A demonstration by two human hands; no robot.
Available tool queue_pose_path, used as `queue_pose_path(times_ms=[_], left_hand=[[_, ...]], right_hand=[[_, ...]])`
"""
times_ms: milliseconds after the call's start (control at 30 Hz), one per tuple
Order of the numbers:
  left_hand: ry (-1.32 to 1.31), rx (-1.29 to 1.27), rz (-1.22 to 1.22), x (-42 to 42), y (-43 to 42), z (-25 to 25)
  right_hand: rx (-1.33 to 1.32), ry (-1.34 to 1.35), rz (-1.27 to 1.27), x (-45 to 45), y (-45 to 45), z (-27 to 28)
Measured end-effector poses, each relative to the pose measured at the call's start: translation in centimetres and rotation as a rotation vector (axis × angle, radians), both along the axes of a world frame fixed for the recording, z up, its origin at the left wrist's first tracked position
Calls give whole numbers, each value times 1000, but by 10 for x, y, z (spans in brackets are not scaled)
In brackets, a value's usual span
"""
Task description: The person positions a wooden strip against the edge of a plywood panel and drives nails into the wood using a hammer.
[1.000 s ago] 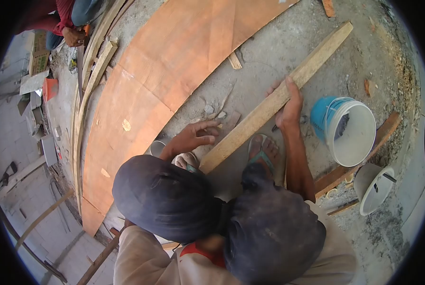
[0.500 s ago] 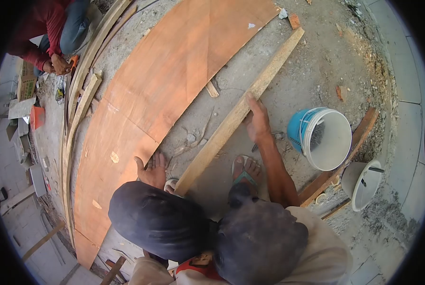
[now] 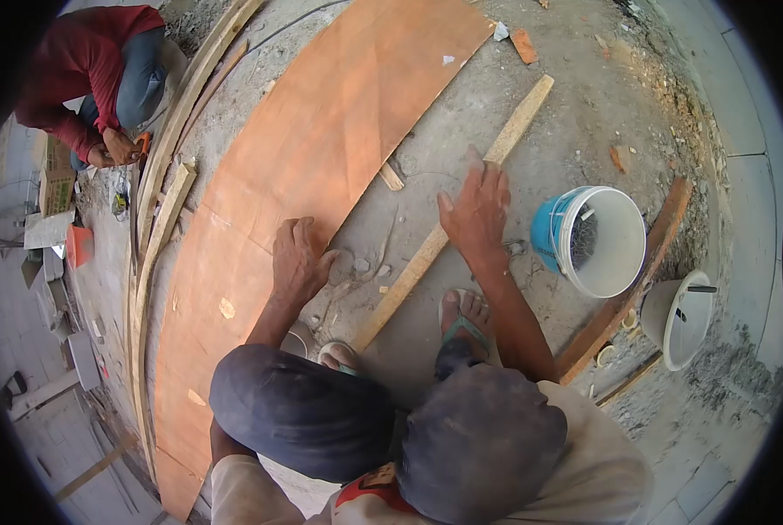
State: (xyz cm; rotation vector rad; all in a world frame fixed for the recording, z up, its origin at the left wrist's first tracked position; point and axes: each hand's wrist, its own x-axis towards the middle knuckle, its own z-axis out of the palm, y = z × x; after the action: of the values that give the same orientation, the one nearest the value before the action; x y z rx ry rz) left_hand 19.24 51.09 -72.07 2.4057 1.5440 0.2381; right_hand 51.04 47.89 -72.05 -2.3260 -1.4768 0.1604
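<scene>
A narrow wooden strip (image 3: pixel 418 264) lies diagonally on the concrete between my feet and the upper right. My right hand (image 3: pixel 477 214) is over its middle with fingers spread, not wrapped round it; whether it touches the wood is unclear. My left hand (image 3: pixel 297 262) rests at the inner edge of the large curved orange-brown plywood sheet (image 3: pixel 260 184), fingers apart and nothing held. Part of the strip is hidden beneath my right hand.
A blue and white bucket (image 3: pixel 606 241) stands right of my right hand, with a white container (image 3: pixel 682 319) and a curved board (image 3: pixel 623 297) nearby. Long wooden strips (image 3: pixel 160 206) lie left of the plywood. A co-worker (image 3: pixel 103 79) in red crouches at upper left, holding an orange-handled tool.
My right hand has let go of the wooden strip, which now lies lower on the ground. My left hand has moved forward onto the plywood's edge. The camera view has shifted.
</scene>
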Motion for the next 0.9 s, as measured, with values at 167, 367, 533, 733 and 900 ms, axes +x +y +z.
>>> queue_pose_path(times_ms=[167, 367, 533, 733, 900], left_hand=[[25, 110, -167, 22, 12, -17], [154, 145, -100, 4, 16, -46], [53, 234, -114, 6, 15, -46], [41, 214, -135, 27, 28, -42], [69, 192, -131, 29, 28, -34]], right_hand=[[-172, 184, 363, -44, 66, -45], [-276, 197, 375, -41, 70, -61], [-215, 292, 247, 14, -7, 3], [-72, 267, 255, -6, 6, -21], [-96, 215, 335, -38, 62, -67]])
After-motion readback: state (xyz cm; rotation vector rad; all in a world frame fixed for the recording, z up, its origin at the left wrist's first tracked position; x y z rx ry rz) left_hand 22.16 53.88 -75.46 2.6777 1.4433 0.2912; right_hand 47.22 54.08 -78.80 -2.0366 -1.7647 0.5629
